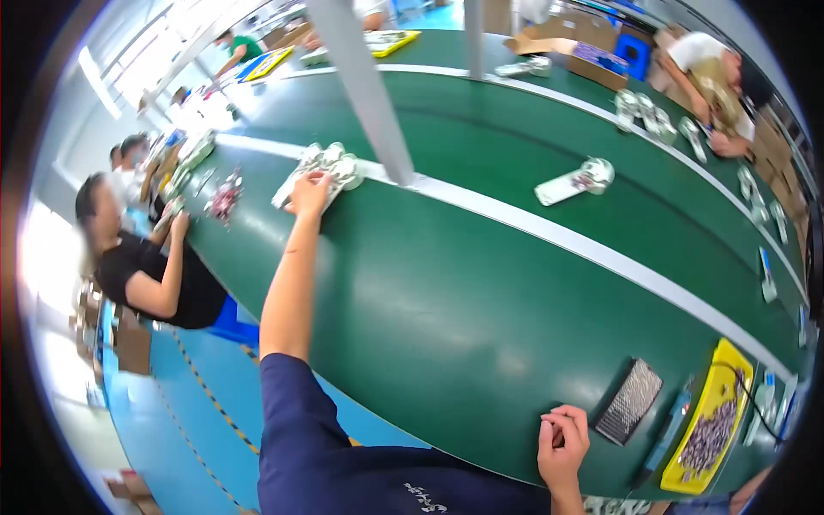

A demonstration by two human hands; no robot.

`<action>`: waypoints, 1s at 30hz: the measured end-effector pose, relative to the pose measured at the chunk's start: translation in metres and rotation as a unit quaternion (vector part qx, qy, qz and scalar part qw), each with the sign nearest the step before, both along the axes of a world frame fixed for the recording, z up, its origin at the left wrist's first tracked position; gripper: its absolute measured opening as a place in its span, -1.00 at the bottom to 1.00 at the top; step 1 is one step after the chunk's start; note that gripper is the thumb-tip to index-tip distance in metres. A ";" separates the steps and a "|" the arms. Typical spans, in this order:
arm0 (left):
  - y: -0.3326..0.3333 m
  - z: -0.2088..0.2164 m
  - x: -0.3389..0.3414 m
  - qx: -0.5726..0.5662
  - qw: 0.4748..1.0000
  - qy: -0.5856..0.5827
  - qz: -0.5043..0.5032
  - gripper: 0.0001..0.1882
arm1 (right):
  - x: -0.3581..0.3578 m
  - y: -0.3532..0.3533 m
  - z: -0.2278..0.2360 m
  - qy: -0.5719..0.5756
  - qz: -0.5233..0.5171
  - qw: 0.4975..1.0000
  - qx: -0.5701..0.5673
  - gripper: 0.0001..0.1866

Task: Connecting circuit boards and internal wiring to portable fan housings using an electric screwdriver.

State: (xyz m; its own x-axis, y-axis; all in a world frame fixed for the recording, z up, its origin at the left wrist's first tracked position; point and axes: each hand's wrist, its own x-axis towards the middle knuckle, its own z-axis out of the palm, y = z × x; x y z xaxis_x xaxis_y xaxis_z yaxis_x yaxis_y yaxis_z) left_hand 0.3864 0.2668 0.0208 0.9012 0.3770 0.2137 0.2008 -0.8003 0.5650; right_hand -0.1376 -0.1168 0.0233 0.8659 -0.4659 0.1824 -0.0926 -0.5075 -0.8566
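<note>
My left arm is stretched far forward across the green table. At its end, my left hand (309, 192) has its fingers bent and pressed on a group of white plastic housings (343, 172) with round heads and long handles. They lie against the pale rail, and the hand hides part of them. My right hand (564, 442) rests near the table's front edge, fingers loosely curled, with nothing visible in it. Beside it lies a dark grey block with a bumpy, shiny top (631, 402). Further right is a blue-and-black electric screwdriver (668, 433).
A yellow tray (731, 360) holds many small purplish-silver parts. Another white housing (571, 183) lies beyond the rail on the green belt (481, 129). A grey post (365, 86) rises from the rail. At the left, a co-worker in black (159, 275) sits near loose small parts (225, 197).
</note>
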 end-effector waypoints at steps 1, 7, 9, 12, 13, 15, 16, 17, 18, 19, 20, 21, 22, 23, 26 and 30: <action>0.045 -0.012 0.013 0.036 0.995 -0.085 -0.023 -0.56 | 0.002 0.004 0.003 -0.015 0.023 1.000 0.008 -0.92; -0.009 -0.020 -0.017 0.128 0.970 -0.082 -0.189 -0.64 | -0.006 -0.013 0.013 -0.030 0.004 0.999 0.044 -0.88; -0.028 -0.028 -0.046 0.123 0.948 -0.165 -0.241 -0.65 | -0.021 -0.038 0.026 -0.074 0.016 0.997 -0.011 -0.89; -0.022 0.003 -0.126 -0.077 0.942 -0.087 -0.313 -0.75 | -0.034 -0.090 0.058 -0.112 -0.104 0.980 -0.127 -0.91; -0.054 0.006 -0.162 -0.133 0.930 -0.082 -0.333 -0.79 | -0.049 -0.115 0.054 -0.104 -0.144 0.973 -0.149 -0.91; -0.102 0.015 -0.207 -0.162 0.918 -0.020 -0.362 -0.79 | -0.073 -0.150 0.056 -0.085 -0.240 0.958 -0.134 -0.87; -0.120 0.021 -0.227 -0.172 0.910 0.026 -0.377 -0.80 | -0.086 -0.168 0.053 -0.088 -0.285 0.943 -0.148 -0.86; -0.137 0.026 -0.243 -0.183 0.905 0.034 -0.384 -0.80 | -0.099 -0.187 0.051 -0.085 -0.328 0.925 -0.171 -0.83; -0.155 0.028 -0.255 -0.204 0.890 0.071 -0.401 -0.81 | -0.111 -0.206 0.050 -0.058 -0.355 0.919 -0.160 -0.81; -0.171 0.030 -0.267 -0.221 0.875 0.106 -0.418 -0.83 | -0.122 -0.224 0.048 -0.033 -0.382 0.912 -0.145 -0.79; -0.187 0.029 -0.280 -0.242 0.864 0.093 -0.433 -0.86 | -0.131 -0.241 0.044 -0.022 -0.397 0.907 -0.138 -0.77; -0.198 0.032 -0.292 -0.238 0.861 0.110 -0.436 -0.87 | -0.139 -0.258 0.038 -0.013 -0.413 0.902 -0.129 -0.75; -0.208 0.035 -0.305 -0.231 0.864 0.113 -0.433 -0.87 | -0.141 -0.269 0.032 0.007 -0.406 0.902 -0.143 -0.71; -0.219 0.037 -0.315 -0.224 0.867 0.115 -0.430 -0.87 | -0.146 -0.273 0.029 0.066 -0.391 0.907 -0.145 -0.71; -0.247 0.030 -0.332 -0.268 0.819 0.127 -0.491 -0.90 | -0.135 -0.281 0.033 0.123 -0.263 0.881 -0.373 -0.71; -0.254 0.023 -0.346 -0.258 0.795 0.091 -0.541 -0.96 | -0.113 -0.290 0.025 0.241 -0.198 0.898 -0.312 -0.78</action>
State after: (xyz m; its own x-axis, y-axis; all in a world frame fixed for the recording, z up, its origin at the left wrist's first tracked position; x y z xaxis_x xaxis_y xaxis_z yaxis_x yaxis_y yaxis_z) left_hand 0.0406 0.0123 0.0440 0.7562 -0.6450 0.1102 -0.3310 -0.2317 0.9148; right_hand -0.2506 -0.4069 0.0487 0.7034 -0.6917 0.1636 -0.6545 -0.7201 -0.2304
